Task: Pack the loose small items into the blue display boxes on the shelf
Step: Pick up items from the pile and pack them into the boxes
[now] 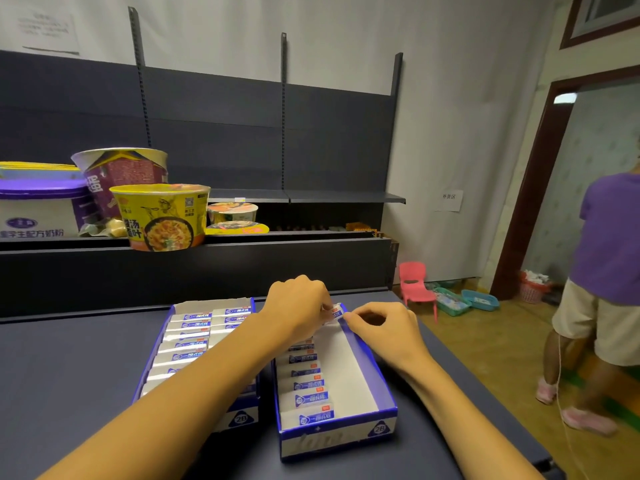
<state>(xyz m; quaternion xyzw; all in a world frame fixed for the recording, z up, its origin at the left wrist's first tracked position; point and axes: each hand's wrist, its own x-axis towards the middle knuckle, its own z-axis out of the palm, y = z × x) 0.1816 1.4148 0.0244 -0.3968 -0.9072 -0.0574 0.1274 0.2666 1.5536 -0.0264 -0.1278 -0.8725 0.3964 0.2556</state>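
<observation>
Fingers of both hands pinching one small white item above the right blue box.

A: Lighting?
B: Dim, even indoor light from overhead; a bright patch glows inside the doorway at right. Soft shadows only, faint under the hands.

A: Glare?
B: Mild sheen on the yellow noodle cup; none on the dark shelf top.

A: Sharpness?
B: Centre fairly crisp. The person in purple is motion-blurred at right. The wall notice is unreadable.

A: Distortion?
B: Wide-angle bowing; the shelf uprights lean, and the edges stretch.
</observation>
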